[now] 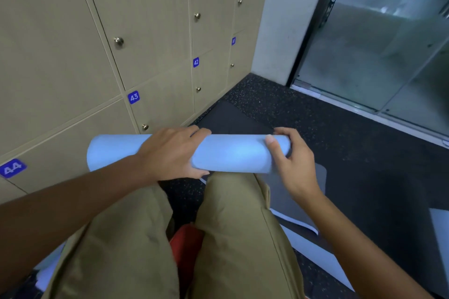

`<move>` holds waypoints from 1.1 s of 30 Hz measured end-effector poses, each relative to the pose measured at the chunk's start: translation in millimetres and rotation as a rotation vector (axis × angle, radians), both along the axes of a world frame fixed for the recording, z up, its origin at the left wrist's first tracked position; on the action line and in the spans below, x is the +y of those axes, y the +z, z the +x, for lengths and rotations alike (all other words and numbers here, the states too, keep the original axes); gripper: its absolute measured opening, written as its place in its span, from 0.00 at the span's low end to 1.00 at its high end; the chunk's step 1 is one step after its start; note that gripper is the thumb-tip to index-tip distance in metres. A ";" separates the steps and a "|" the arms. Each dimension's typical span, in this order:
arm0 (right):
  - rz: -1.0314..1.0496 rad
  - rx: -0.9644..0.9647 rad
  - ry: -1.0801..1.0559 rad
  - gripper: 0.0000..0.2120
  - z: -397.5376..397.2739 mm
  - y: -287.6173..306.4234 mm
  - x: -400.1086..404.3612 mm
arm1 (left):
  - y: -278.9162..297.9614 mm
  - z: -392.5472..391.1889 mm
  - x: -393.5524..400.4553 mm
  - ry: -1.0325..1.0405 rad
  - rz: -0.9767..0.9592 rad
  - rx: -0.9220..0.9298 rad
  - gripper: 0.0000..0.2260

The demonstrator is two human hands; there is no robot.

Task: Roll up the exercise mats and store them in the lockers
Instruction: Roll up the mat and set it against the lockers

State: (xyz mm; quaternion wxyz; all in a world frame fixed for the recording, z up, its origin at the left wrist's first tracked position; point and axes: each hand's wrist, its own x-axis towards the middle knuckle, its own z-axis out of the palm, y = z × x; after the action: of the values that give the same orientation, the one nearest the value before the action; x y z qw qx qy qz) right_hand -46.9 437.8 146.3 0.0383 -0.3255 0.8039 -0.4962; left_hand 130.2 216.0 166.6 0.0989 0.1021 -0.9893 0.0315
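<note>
The blue mat (pixel 233 154), rolled into a tube, lies crosswise above the person's knees (pixel 233 192), held between both hands in front of the lockers (pixel 150 19). The left hand (pixel 170 153) wraps over the middle of the roll: its fingers (pixel 196 132) curl across the top and far side, and the thumb hooks under the near edge, so it grips the mat. The right hand (pixel 291 167) holds the roll's right end; its thumb (pixel 271 142) presses on the top of the tube near the end, and the other fingers curl round the end face and the far side. To the left of the left hand, the roll's free end sticks out towards locker 44 (pixel 12 168). Beyond the fingers a dark mat (pixel 230 119) lies flat on the speckled floor (pixel 279 104), its corner near locker 43 (pixel 133 97). Below the right hand a pale sheet (pixel 291 201) lies on the floor beside the right leg. Further right of that hand stands a glass door (pixel 376 43). All locker doors in view are closed.
</note>
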 end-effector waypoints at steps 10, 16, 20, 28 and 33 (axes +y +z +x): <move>-0.178 -0.073 0.208 0.37 -3.1 83.3 6.7 | 20.3 -6.7 -14.0 0.075 0.472 0.111 0.37; -0.186 0.096 0.208 0.37 36.3 125.1 -4.5 | 28.9 -1.4 40.7 -0.041 0.890 0.391 0.41; -0.114 0.187 0.225 0.39 66.5 130.4 -12.6 | 38.5 -7.1 77.7 -0.045 1.046 0.580 0.46; -0.049 0.365 0.302 0.30 76.2 140.2 -5.0 | 29.3 4.1 106.5 -0.043 1.169 0.807 0.37; 0.107 0.602 0.448 0.26 64.8 130.0 2.9 | 25.9 7.0 105.9 -0.085 1.320 0.848 0.31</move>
State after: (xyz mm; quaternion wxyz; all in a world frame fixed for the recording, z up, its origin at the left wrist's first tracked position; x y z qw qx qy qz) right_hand 18.0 440.6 276.3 -0.0750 -0.6219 0.7129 -0.3152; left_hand 137.2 321.9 192.6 0.3883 0.1052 -0.6841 -0.6084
